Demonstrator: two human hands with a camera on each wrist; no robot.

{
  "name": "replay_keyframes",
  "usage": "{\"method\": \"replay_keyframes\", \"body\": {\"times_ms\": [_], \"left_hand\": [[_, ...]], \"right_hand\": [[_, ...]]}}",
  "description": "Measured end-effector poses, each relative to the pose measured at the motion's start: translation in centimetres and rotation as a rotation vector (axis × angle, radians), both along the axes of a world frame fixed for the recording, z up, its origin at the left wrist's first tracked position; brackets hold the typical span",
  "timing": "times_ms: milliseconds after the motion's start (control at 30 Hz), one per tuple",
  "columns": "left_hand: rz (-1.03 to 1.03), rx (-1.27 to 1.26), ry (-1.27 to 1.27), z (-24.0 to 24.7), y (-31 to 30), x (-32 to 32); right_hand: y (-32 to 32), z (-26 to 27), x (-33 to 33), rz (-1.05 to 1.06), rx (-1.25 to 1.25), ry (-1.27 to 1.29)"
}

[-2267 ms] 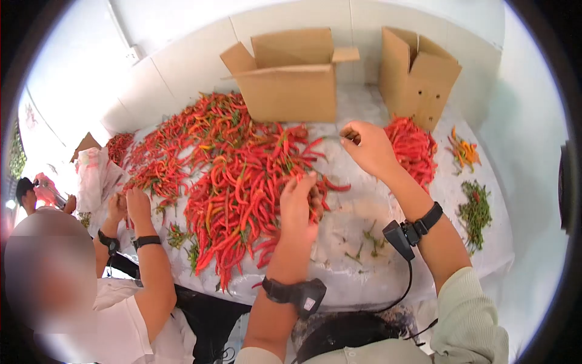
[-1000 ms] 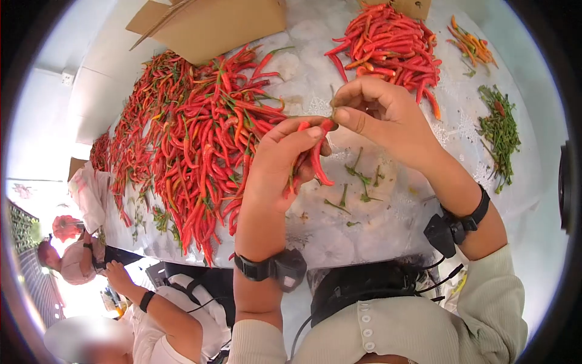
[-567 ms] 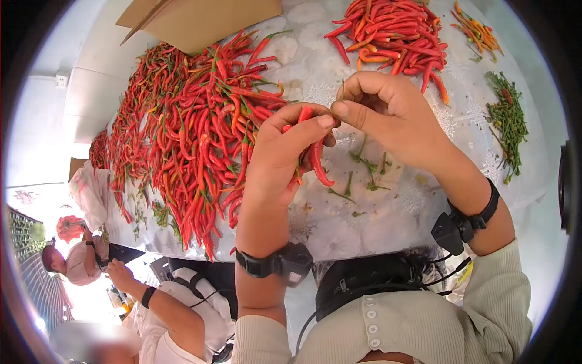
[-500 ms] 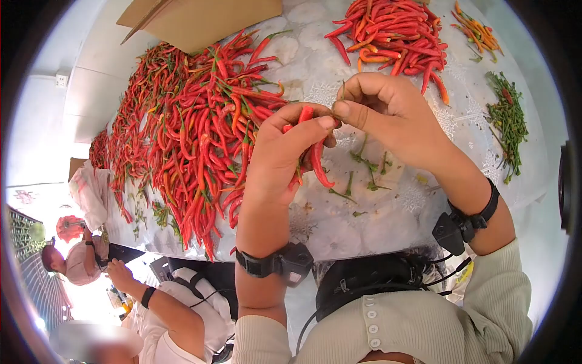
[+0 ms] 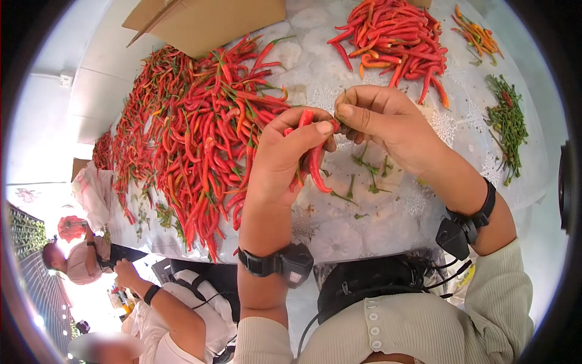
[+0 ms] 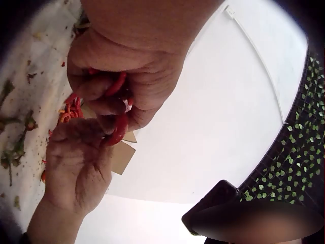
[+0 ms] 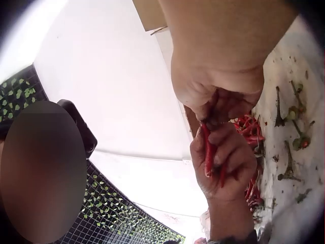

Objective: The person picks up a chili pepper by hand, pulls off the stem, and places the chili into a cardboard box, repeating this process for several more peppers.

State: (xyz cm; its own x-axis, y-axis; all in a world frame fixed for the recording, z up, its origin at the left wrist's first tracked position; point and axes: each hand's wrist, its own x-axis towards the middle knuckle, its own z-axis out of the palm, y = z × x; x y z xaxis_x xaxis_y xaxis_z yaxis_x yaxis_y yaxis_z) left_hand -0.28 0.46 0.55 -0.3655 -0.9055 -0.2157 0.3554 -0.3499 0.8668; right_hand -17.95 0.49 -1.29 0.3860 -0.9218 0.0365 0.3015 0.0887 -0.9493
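The box (image 5: 215, 24) was matt brown cardboard (smooth-sided); right of it, the peppers (image 5: 400, 42) looked glossy

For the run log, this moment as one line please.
left hand: grips red chillies | right hand: pinches at stem end | loose stems: on table

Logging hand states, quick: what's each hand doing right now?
Left hand: curled round red chillies.
Right hand: thumb and fingers pinching a green stem.
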Motion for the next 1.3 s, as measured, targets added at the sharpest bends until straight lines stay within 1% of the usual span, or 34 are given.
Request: {"method": "replay_keyframes", "body": {"times_ms": [200,267,367,500,567,600,667,700,800,833,900,967,1000,1067,1133,1200,1233,1300], "left_hand": [[0.004,0.014,0.019,0.1,0.1,0.0],[-0.014,0.025,0.035,0.0,0.0,0.0],[-0.003,0.006,-0.028,-0.2,-0.1,0.0],[-0.028,0.029,0.058,-0.3,-0.2,0.2],[-0.069,0.043,0.089,-0.3,-0.3,0.6],[-0.051,0.041,0.091,-0.3,-0.3,0.8],[-0.033,0.036,0.102,-0.3,-0.2,0.7],[-0.033,0.085,0.161,-0.2,-0.3,0.8],[-0.006,0.173,0.414,-0.5,-0.8,1.6],[-0.044,0.119,0.377,-0.1,-0.9,1.7],[-0.014,0.155,0.406,-0.1,-1.2,1.9],[0.046,0.173,0.41,0.2,-1.0,1.5],[0.084,0.122,0.344,0.3,-0.8,1.2],[0.158,0.021,0.206,0.7,-0.6,0.8],[0.182,-0.001,0.137,2.5,-0.3,-0.3],[0.203,-0.035,0.048,4.4,0.3,-1.3],[0.19,-0.029,0.06,5.3,0.4,-1.8],[0.147,-0.045,-0.015,7.2,0.3,-3.2]], "right_hand": [[-0.1,-0.4,0.0,0.047,0.072,-0.097],[0.3,-0.1,0.2,0.047,0.165,-0.164],[0.1,-0.4,0.1,0.091,0.232,-0.256],[0.1,-0.5,0.1,0.128,0.285,-0.36],[0.0,-0.3,0.1,0.102,0.32,-0.401],[0.0,-0.2,0.1,0.086,0.336,-0.42],[-0.2,-0.3,0.0,0.024,0.27,-0.208],[-0.3,-0.4,-0.1,-0.014,0.236,-0.098],[0.2,-0.3,0.1,-0.131,-0.197,0.481],[0.4,-0.6,0.2,-0.177,-0.323,0.544],[0.9,-1.5,0.4,-0.263,-0.578,0.662],[1.1,-1.7,0.6,-0.222,-0.672,0.721],[1.2,-1.7,0.6,-0.202,-0.719,0.748],[1.2,-1.5,0.6,-0.153,-0.725,0.811],[1.3,-1.3,0.3,-0.087,-0.719,0.876],[1.3,-1.8,0.3,-0.1,-0.761,0.876],[1.3,-1.9,0.4,-0.1,-0.781,0.873],[1.5,-1.8,0.5,-0.064,-0.77,0.853]]}}
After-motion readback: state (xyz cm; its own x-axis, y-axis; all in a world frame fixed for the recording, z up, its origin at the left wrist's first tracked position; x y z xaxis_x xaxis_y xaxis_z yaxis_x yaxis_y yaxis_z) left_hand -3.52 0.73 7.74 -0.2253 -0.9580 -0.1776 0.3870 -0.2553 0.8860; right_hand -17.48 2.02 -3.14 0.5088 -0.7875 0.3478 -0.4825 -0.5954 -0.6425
